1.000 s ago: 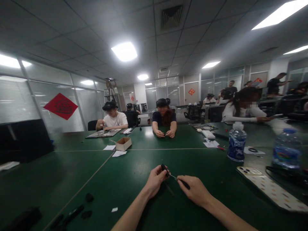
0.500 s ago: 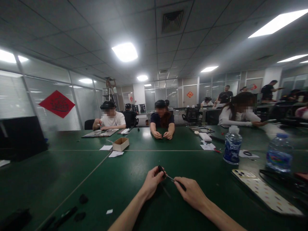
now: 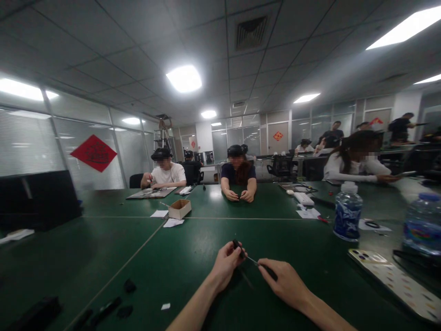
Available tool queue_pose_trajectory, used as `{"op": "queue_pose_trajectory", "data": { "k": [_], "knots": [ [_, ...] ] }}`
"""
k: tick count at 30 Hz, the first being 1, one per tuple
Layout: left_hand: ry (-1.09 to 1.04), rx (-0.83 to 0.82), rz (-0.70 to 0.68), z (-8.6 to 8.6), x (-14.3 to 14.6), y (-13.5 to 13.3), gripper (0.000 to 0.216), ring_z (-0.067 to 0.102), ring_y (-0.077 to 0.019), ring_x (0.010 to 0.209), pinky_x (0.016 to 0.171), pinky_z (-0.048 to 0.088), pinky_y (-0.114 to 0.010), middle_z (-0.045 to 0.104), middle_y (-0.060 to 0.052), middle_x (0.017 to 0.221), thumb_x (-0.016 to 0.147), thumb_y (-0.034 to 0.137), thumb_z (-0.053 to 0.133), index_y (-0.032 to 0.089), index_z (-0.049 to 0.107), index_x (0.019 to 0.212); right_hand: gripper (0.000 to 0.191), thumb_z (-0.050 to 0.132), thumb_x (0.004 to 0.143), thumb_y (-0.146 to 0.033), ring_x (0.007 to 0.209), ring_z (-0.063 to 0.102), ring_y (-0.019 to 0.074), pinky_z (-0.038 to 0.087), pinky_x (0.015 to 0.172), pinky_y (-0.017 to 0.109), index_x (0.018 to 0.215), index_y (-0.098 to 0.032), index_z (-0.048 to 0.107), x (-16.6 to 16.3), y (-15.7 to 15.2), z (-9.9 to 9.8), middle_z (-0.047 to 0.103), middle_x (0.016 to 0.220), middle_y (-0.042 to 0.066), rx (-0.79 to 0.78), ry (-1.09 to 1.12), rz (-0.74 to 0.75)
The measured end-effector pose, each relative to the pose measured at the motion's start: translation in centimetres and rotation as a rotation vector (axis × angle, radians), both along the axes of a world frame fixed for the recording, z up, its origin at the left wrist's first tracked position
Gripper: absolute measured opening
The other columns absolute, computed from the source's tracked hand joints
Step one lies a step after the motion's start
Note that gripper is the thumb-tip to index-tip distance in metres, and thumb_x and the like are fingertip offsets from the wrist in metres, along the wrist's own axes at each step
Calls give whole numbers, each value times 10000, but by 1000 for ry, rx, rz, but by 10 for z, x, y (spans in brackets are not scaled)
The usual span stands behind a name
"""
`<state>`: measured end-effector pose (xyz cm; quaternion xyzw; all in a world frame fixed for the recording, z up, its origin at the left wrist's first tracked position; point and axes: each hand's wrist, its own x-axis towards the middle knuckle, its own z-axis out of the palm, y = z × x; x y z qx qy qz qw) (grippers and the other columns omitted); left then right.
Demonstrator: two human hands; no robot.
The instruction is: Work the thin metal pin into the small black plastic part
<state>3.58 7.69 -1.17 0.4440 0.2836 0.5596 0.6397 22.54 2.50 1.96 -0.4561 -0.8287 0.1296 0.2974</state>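
Observation:
My left hand (image 3: 225, 264) pinches a small black part (image 3: 237, 246) just above the green table (image 3: 179, 257). My right hand (image 3: 285, 282) grips a thin screwdriver (image 3: 263, 267) by its black handle. The metal tip of the screwdriver points left and meets the black part. Both forearms reach in from the bottom edge of the view.
Several small black pieces (image 3: 117, 305) and a white scrap (image 3: 166, 306) lie at the lower left. A phone in a patterned case (image 3: 392, 278) and two water bottles (image 3: 347, 211) stand to the right. A cardboard box (image 3: 179, 208) sits mid-table. Other people work across the table.
The view has shifted a little; my hands keep the same hold on the black part and the screwdriver, now slightly to the right in the picture.

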Motion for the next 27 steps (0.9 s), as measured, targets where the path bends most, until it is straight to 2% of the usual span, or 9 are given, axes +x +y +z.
{"op": "queue_pose_trajectory", "data": {
  "k": [6, 11, 19, 21, 25, 27],
  "knots": [
    [45, 7, 24, 3, -2, -3, 321, 598, -170, 855, 871, 449, -329, 623, -82, 913, 693, 292, 728, 132, 635, 956, 334, 360, 884, -335, 791, 637, 193, 492, 729, 293, 957, -201, 657, -1, -2, 4, 686, 882, 52, -7, -27, -10],
    [158, 54, 4, 4, -3, -6, 389, 591, -185, 857, 820, 447, -318, 636, -93, 909, 691, 332, 720, 115, 627, 1000, 342, 361, 881, -339, 806, 640, 202, 495, 737, 303, 972, -194, 656, 1, -1, 3, 687, 895, 60, -17, -45, -4],
    [136, 62, 22, 1, 0, -2, 362, 586, -164, 782, 765, 440, -290, 638, -67, 841, 668, 352, 728, 123, 622, 927, 329, 389, 882, -370, 804, 649, 206, 504, 743, 309, 980, -205, 655, 1, 7, -13, 686, 912, 61, 31, 4, -18],
    [167, 61, -17, 3, 0, -4, 341, 587, -164, 773, 746, 439, -285, 636, -63, 830, 675, 353, 720, 124, 622, 908, 341, 376, 884, -372, 829, 652, 212, 505, 753, 312, 993, -204, 652, 3, 13, -17, 689, 934, 64, 43, 43, -68],
    [275, 92, -133, 8, 1, -10, 319, 597, -175, 783, 748, 433, -296, 641, -75, 852, 690, 346, 705, 121, 629, 903, 408, 297, 904, -392, 814, 664, 223, 511, 725, 320, 1041, -209, 635, 10, 23, -18, 700, 936, 72, 8, 159, -287],
    [225, 71, -88, 8, 1, -9, 325, 597, -174, 788, 758, 432, -302, 634, -72, 853, 685, 350, 710, 123, 623, 901, 411, 307, 900, -410, 818, 665, 224, 510, 727, 317, 1027, -211, 644, 10, 21, -16, 702, 932, 68, -2, 153, -236]
  ]
}}
